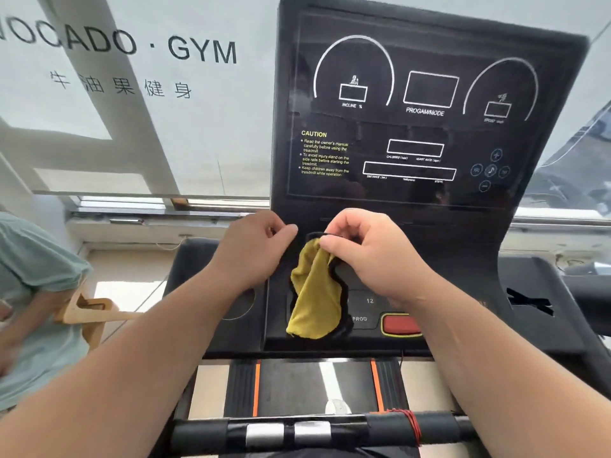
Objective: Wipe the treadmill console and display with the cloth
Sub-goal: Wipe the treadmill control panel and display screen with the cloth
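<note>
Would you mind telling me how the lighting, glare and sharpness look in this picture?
Head view: the bright window behind backlights the console; the glossy display carries faint reflections low down; its small right-hand labels are soft; wide-angle distortion bows the console's edges; the cloth and right hand are sharp; the person at the left edge is blurred.

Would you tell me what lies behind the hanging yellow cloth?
The cloth, pinched by the right hand, hangs before the button panel. Beside it show a 12 key, PROG label and red button. Whatever it covers is hidden.
</note>
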Action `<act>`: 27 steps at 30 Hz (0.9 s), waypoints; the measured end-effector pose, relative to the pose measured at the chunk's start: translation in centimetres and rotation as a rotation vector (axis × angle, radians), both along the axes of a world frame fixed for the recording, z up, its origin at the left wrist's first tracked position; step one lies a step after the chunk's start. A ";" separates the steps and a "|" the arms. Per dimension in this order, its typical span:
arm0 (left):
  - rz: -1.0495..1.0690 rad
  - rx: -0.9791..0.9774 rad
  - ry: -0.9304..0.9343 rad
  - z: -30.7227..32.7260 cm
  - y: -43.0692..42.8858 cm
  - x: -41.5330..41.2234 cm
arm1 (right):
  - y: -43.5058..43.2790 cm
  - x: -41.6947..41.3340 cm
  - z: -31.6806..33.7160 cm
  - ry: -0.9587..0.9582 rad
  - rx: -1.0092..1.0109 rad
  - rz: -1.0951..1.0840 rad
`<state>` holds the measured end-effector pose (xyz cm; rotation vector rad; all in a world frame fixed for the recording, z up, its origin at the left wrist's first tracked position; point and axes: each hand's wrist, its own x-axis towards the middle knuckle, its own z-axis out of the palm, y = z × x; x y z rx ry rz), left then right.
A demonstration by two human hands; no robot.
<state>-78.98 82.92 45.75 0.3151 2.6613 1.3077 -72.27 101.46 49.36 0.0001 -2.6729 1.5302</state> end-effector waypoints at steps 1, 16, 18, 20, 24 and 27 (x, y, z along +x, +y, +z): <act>0.007 0.128 -0.230 0.3 0.3 0.4 | -0.6 0.3 0.0 -0.015 -0.013 -0.009; -0.348 0.576 -0.365 1.8 -0.2 -0.6 | 1.5 -1.4 -4.9 -0.009 0.178 0.152; -0.400 0.491 -0.309 2.7 -0.3 -1.3 | 1.6 -1.6 -5.0 -0.065 0.051 0.135; -0.501 0.411 -0.323 3.5 -0.2 -1.8 | 1.5 -1.9 -5.0 -0.132 -0.053 0.219; -0.597 0.250 -0.276 5.3 0.7 -2.8 | 1.3 -3.6 -4.8 -0.031 -0.060 0.228; -0.452 0.083 -0.117 5.9 1.0 -4.3 | 2.8 -4.3 -3.6 0.115 0.101 0.005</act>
